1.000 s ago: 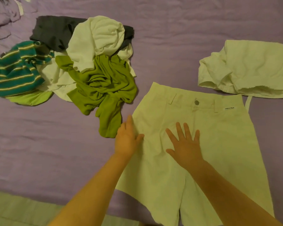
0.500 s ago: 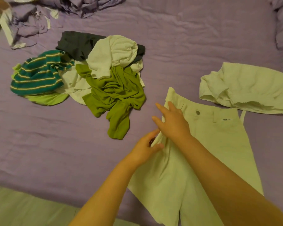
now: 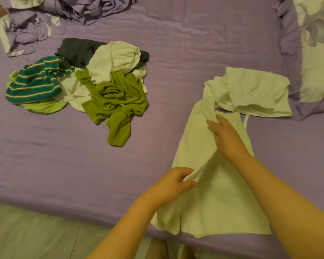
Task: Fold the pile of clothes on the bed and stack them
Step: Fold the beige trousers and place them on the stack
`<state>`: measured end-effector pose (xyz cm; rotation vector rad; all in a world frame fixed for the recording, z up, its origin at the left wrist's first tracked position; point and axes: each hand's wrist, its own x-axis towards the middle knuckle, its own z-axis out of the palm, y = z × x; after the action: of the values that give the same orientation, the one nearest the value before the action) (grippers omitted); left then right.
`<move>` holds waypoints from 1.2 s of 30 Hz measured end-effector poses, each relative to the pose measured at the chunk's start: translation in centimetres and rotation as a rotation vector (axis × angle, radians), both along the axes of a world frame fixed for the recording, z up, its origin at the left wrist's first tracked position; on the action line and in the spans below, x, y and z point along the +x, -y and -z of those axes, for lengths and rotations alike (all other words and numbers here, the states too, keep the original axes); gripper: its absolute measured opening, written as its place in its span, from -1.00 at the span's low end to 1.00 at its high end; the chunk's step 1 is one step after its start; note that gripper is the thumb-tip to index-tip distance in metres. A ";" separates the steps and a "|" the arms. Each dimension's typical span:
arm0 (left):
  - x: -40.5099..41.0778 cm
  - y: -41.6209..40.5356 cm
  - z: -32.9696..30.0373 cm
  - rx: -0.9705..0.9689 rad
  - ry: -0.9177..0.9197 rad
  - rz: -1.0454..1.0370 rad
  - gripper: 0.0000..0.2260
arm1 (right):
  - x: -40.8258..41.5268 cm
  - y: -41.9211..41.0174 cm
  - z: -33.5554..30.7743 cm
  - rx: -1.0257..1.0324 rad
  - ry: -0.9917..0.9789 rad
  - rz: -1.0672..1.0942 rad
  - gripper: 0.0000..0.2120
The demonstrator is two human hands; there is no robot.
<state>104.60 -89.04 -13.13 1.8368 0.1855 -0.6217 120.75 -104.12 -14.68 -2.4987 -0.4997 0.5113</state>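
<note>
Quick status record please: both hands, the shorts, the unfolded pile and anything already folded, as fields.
left hand: pinches the side edge of the shorts near the crotch
right hand: grips the waistband end of the shorts, carrying it across
shorts: pale, being folded in half lengthwise on the bed
pile: unfolded, far left; green top, white, dark and striped pieces
folded item: pale cloth, just beyond the shorts
pillow: far right corner

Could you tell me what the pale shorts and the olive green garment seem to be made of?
The pale shorts: seemingly stiff woven cotton, matte, folding in flat, crisp panels. The olive green garment: probably soft jersey knit, matte, bunching into many small limp folds.
</note>
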 end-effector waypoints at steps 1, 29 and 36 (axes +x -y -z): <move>0.5 1.9 -0.2 -0.010 0.000 0.039 -0.89 | 0.4 1.5 -0.1 -0.007 -0.009 0.054 -0.54; 12.9 11.5 11.2 0.843 0.509 0.444 -0.57 | -5.0 14.5 11.0 -0.114 -0.022 0.407 -0.50; 17.1 11.7 14.6 0.931 0.488 0.592 -0.35 | -6.4 15.0 12.5 -0.283 0.013 0.517 -0.48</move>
<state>121.71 -100.71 -27.75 2.9281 -0.4992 -0.4840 114.35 -119.10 -27.18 -2.7551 0.2372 0.3773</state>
